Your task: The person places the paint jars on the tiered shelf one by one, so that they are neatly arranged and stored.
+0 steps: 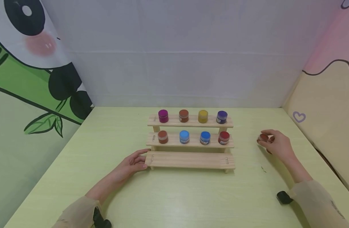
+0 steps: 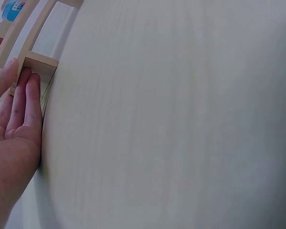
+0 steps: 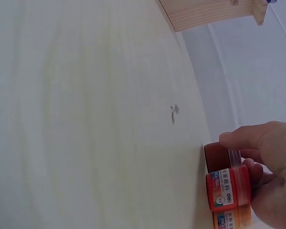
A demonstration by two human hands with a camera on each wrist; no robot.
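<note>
A pale wooden three-step rack (image 1: 190, 160) stands on the table. My left hand (image 1: 132, 163) holds the left end of its lowest step, thumb at the front corner and index finger at the back. In the left wrist view, the fingers (image 2: 32, 102) reach under that step. Right of the rack, my right hand (image 1: 278, 145) grips a small brown paint jar (image 3: 217, 157) between thumb and fingers. Beside it, a red paint jar (image 3: 229, 188) and an orange paint jar (image 3: 232, 219) show close to the palm, partly covered by the hand in the head view.
On the top step stand purple (image 1: 163, 116), brown (image 1: 184, 116), yellow (image 1: 203, 117) and dark blue (image 1: 221, 117) jars. The middle step bears a brown jar (image 1: 163, 137), two blue jars (image 1: 184, 137) and a red jar (image 1: 223, 138). A white curtain (image 1: 185, 72) hangs behind.
</note>
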